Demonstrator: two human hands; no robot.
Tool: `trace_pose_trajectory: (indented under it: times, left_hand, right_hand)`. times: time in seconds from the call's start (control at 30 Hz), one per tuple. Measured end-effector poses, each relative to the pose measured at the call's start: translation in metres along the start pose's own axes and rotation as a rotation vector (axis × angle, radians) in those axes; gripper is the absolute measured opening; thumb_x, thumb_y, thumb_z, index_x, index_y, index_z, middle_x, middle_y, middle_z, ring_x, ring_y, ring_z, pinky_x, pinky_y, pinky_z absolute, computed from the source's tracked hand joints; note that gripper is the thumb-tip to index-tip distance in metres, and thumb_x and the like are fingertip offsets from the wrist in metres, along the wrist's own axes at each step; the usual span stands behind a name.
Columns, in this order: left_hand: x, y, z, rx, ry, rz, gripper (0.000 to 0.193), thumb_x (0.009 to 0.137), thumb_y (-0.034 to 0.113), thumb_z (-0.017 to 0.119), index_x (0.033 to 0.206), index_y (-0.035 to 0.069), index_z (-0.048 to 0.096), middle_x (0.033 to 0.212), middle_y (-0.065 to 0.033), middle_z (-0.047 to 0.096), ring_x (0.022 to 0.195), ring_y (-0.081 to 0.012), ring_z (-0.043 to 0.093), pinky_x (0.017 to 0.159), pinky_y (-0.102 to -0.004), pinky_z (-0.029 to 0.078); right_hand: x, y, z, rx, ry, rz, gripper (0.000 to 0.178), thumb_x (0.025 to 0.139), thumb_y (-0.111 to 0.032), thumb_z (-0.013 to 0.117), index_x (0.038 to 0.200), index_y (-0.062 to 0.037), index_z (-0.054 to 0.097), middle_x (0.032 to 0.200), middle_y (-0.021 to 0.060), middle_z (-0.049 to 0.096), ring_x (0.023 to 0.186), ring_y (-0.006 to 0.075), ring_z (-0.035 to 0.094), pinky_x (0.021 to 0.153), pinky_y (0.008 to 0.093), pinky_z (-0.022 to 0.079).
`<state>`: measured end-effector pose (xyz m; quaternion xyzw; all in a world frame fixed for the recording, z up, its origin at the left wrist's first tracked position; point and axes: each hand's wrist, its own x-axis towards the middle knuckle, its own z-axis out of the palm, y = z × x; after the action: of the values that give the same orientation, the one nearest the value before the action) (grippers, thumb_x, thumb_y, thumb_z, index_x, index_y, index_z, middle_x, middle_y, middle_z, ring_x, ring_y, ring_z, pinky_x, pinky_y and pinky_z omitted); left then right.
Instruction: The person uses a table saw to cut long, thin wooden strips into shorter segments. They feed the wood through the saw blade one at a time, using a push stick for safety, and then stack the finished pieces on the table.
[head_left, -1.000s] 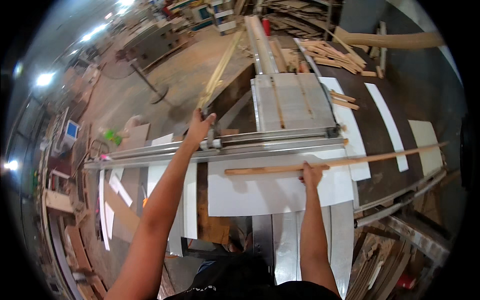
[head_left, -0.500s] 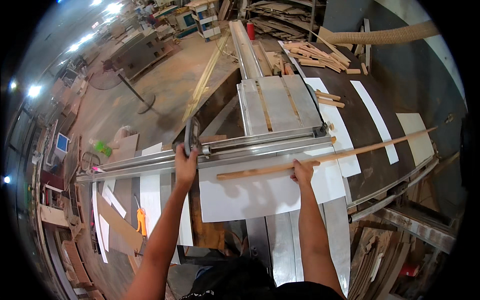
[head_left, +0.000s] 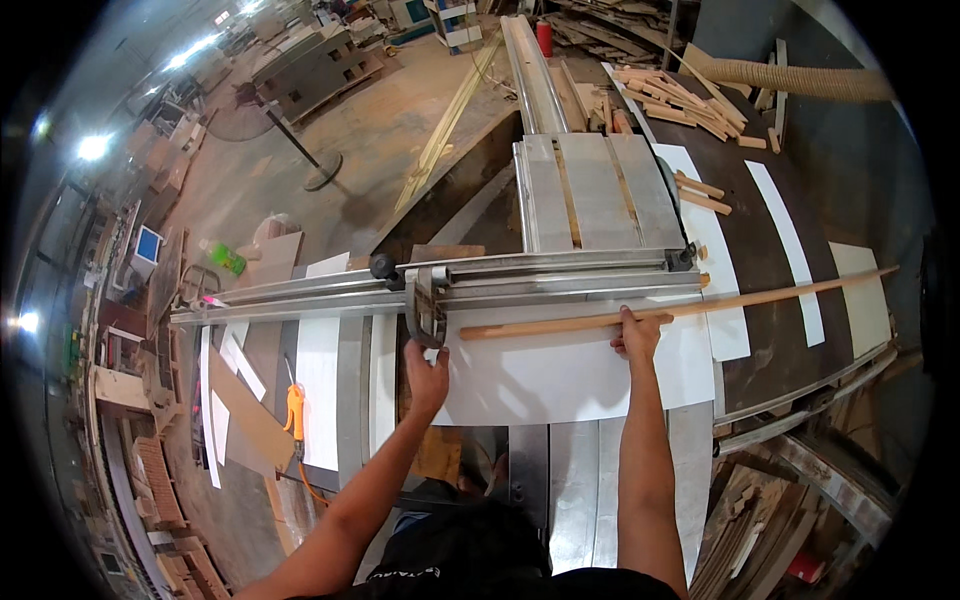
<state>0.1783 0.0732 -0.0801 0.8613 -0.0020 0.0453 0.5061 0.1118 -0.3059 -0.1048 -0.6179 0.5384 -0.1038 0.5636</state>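
Observation:
My right hand [head_left: 638, 332] is closed around a long, thin wooden strip [head_left: 540, 325], which runs rightward past the edge of a white sheet [head_left: 540, 385]. The strip lies along the near side of a metal fence [head_left: 560, 290] on the saw table. On the fence sits a flip-down metal stop [head_left: 426, 305], swung toward me. At its lower end is my left hand [head_left: 427, 378], thumb and fingers on either side of the tip. Part of that grip is hidden.
Beyond the fence stands a grooved metal sliding table [head_left: 590, 195]. Cut wood pieces [head_left: 685, 100] are heaped on the dark board [head_left: 780, 215] at the right. An orange-handled air blow gun [head_left: 295, 410] lies left. A pedestal fan [head_left: 300, 150] stands on the floor.
The stop has swung down from its raised position toward me, with my left hand following it. My right hand still holds the wooden strip, now closer to the fence. The whole view has shifted.

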Motion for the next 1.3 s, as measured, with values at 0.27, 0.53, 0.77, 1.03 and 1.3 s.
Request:
trace_pose_trajectory:
  times: [0.27,0.53,0.77,1.03,1.3]
  left_hand:
    - [-0.035,0.063,0.05,0.465,-0.545,0.666,0.068,0.083,0.018,0.077,0.142,0.002,0.046,0.142,-0.0189,0.052,0.135,-0.0392,0.046,0.112,-0.0499,0.037]
    - [0.044,0.057,0.095,0.669,-0.753,0.748,0.026,0.093,0.016,0.065,0.117,0.007,0.058,0.122,-0.0129,0.058,0.117,-0.0359,0.055,0.097,-0.0484,0.047]
    - [0.045,0.053,0.091,0.576,-0.756,0.774,0.03,0.093,0.019,0.066,0.119,0.008,0.057,0.12,-0.0141,0.058,0.114,-0.0358,0.056,0.095,-0.0486,0.046]
    - [0.047,0.053,0.092,0.642,-0.552,0.918,0.039,0.09,0.018,0.065,0.128,0.01,0.058,0.113,-0.0102,0.058,0.111,-0.0294,0.056,0.095,-0.0471,0.041]
    - [0.048,0.028,0.098,0.62,-0.334,1.011,0.039,0.091,0.016,0.059,0.129,0.006,0.061,0.12,-0.0092,0.059,0.114,-0.0267,0.056,0.099,-0.0441,0.04]
  right_hand:
    - [-0.023,-0.015,-0.008,0.019,0.001,-0.062,0.119,0.093,-0.027,0.072,0.151,0.0064,-0.026,0.073,0.0169,0.066,0.048,0.0244,0.064,0.039,0.0356,0.052]
    - [-0.027,-0.019,-0.009,0.115,-0.009,-0.066,0.117,0.093,-0.021,0.071,0.151,0.0043,-0.027,0.074,0.0165,0.067,0.048,0.0233,0.065,0.04,0.0343,0.052]
    - [-0.014,0.004,-0.006,0.399,0.007,-0.13,0.109,0.092,-0.013,0.071,0.158,-0.0094,-0.016,0.086,0.016,0.067,0.052,0.0212,0.063,0.044,0.0335,0.053]
    - [0.009,0.035,-0.003,0.431,-0.055,-0.155,0.101,0.095,-0.019,0.072,0.163,-0.0196,-0.002,0.083,0.0101,0.064,0.055,0.0172,0.062,0.046,0.0296,0.051]
    - [-0.017,0.012,0.002,0.292,-0.036,-0.221,0.101,0.094,-0.016,0.071,0.163,-0.0101,-0.003,0.074,0.0083,0.062,0.049,0.016,0.058,0.04,0.0297,0.045]
